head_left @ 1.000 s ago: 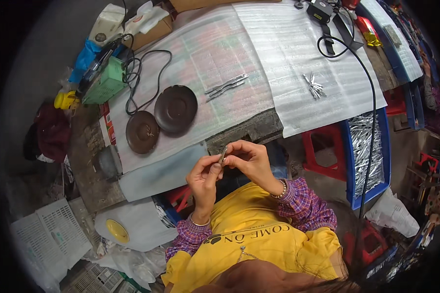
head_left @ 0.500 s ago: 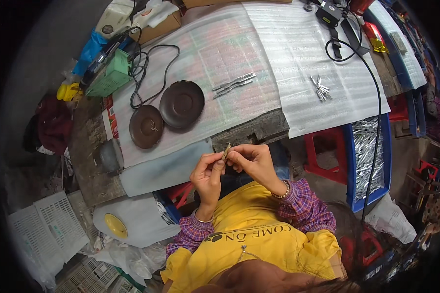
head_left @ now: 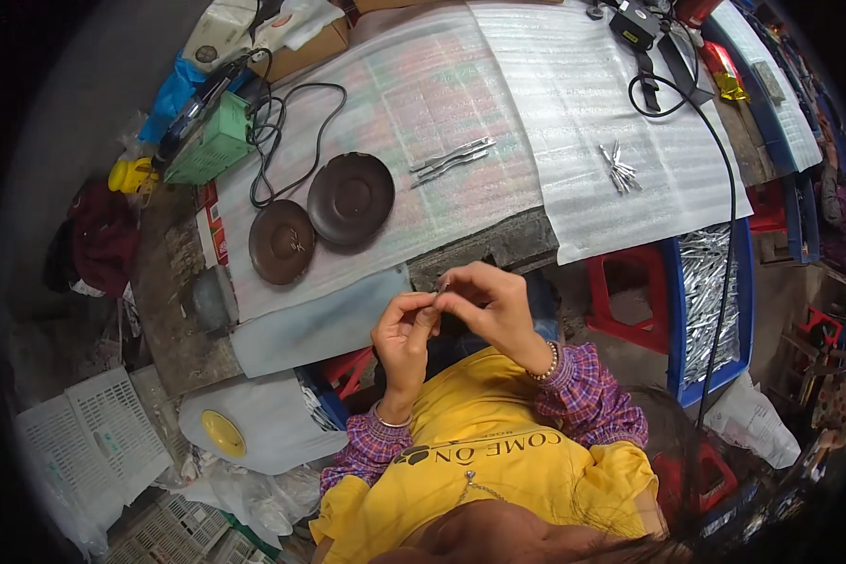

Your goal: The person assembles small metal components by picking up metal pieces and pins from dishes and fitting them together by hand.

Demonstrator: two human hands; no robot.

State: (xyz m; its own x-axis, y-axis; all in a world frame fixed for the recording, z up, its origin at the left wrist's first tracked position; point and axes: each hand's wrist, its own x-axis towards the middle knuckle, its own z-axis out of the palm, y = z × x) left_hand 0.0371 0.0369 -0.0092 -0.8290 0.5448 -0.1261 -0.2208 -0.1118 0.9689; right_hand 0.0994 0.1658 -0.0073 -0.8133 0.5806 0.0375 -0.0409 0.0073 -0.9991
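At the near edge of the table, my left hand [head_left: 404, 346] and my right hand [head_left: 493, 308] meet with thumbs and fingers pinched together. A small, thin metallic piece [head_left: 444, 283] shows at the right fingertips; most of it is hidden, so its kind is unclear. My left fingertips touch or nearly touch my right ones. Beyond them, several slim silver metal pieces [head_left: 451, 162] lie in a row on white foam sheeting [head_left: 526, 122]. To the left sit two brown dishes, a larger one [head_left: 371, 179] and a smaller one [head_left: 271, 254] holding tiny metal bits [head_left: 296, 242].
A pile of short silver pieces [head_left: 618, 171] lies on the foam at right. A blue bin [head_left: 669, 329] full of silver pieces stands beside a red stool [head_left: 597, 315]. A black cable [head_left: 729, 188] hangs at right. A green box [head_left: 211, 146] with cords stands far left.
My right hand has turned slightly and its fingers are raised around the small piece, which now shows less. My left hand has shifted a little right.
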